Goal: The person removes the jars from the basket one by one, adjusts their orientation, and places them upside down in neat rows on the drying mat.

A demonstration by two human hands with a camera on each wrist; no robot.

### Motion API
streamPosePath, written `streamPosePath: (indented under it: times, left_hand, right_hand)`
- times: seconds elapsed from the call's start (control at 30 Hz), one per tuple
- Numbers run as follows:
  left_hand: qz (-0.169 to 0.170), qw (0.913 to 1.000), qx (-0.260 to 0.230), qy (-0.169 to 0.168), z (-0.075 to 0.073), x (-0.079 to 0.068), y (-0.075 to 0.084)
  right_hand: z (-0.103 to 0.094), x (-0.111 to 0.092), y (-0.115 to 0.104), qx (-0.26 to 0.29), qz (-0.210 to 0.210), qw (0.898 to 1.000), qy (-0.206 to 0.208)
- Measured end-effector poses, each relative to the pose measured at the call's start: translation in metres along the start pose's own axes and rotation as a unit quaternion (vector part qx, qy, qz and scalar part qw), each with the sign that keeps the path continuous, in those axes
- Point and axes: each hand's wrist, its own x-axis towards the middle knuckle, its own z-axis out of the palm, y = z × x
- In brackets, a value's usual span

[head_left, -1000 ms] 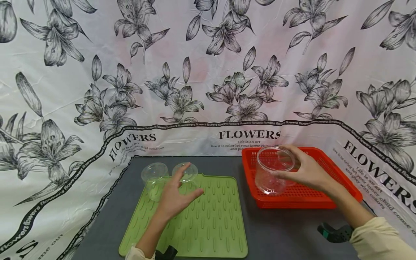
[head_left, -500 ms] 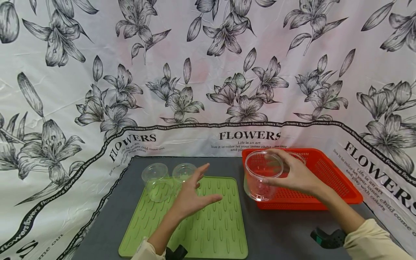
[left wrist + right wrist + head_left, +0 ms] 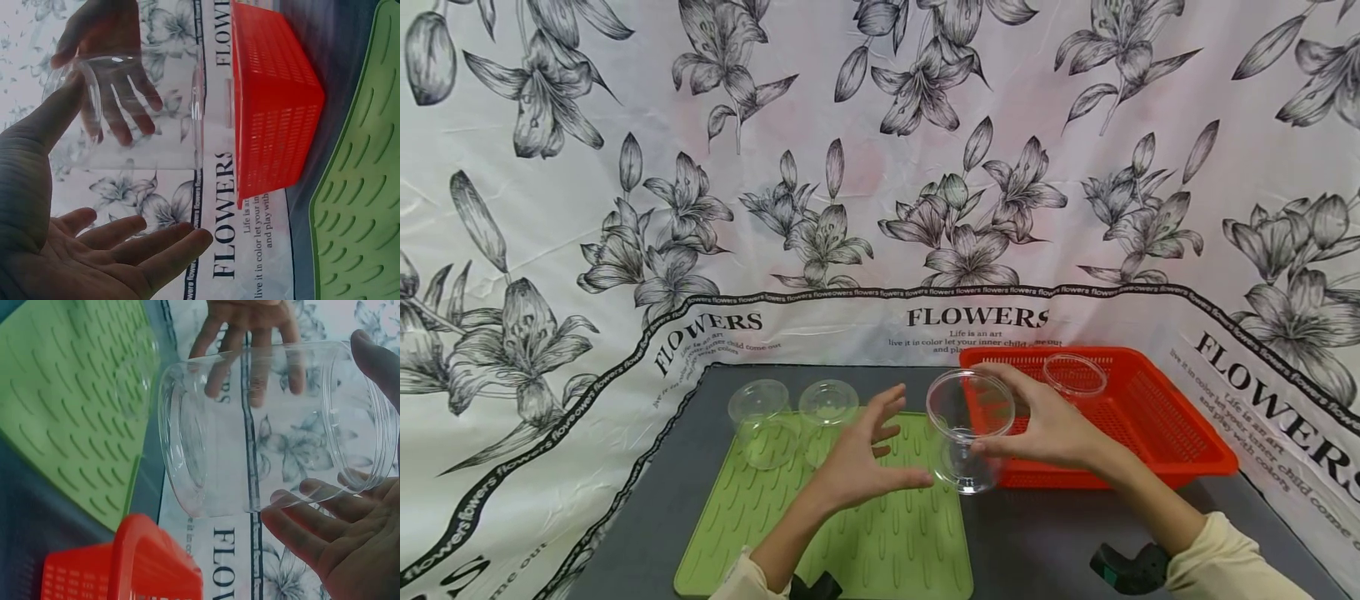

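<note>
A clear, see-through plastic jar (image 3: pixel 962 467) hangs over the gap between the green mat and the red basket, its open rim facing up. My right hand (image 3: pixel 1048 425) grips it near the rim, thumb on the near side and fingers round the far side. My left hand (image 3: pixel 857 462) is spread beside the jar, fingers apart and thumb pointing at its lower wall. In the left wrist view the left thumb overlaps the jar (image 3: pixel 150 119). Two similar clear jars (image 3: pixel 760 437) (image 3: pixel 827 404) stand at the mat's back left, the right one partly behind my left hand.
The ribbed green mat (image 3: pixel 850 554) lies on the dark grey table (image 3: pixel 632 517). At the right stands a red perforated basket (image 3: pixel 1195 450), with another clear jar (image 3: pixel 1078 387) inside it. A flower-printed curtain (image 3: pixel 850 208) closes off the back and sides.
My right hand has carried the jar left from over the basket towards the mat. My left hand has moved right, towards the jar. The jar in the basket has come into view.
</note>
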Motion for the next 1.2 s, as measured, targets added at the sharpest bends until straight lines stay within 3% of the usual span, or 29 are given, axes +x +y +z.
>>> streamPosePath:
  times: [0.4,0.93,1.2]
  left_hand:
    - [0.008,0.9995,-0.015,-0.028,0.003,0.001,0.008]
    - [0.019,0.9994,0.000,-0.028,-0.001,-0.004,0.009]
    - [0.021,0.9994,-0.016,-0.023,-0.002,-0.005,0.007]
  right_hand:
    - [0.019,0.003,-0.013,0.016,-0.019,0.999,-0.031]
    - [0.029,0.010,-0.020,0.026,-0.041,0.997,-0.057]
    - [0.033,0.009,-0.018,0.027,-0.045,0.997,-0.056]
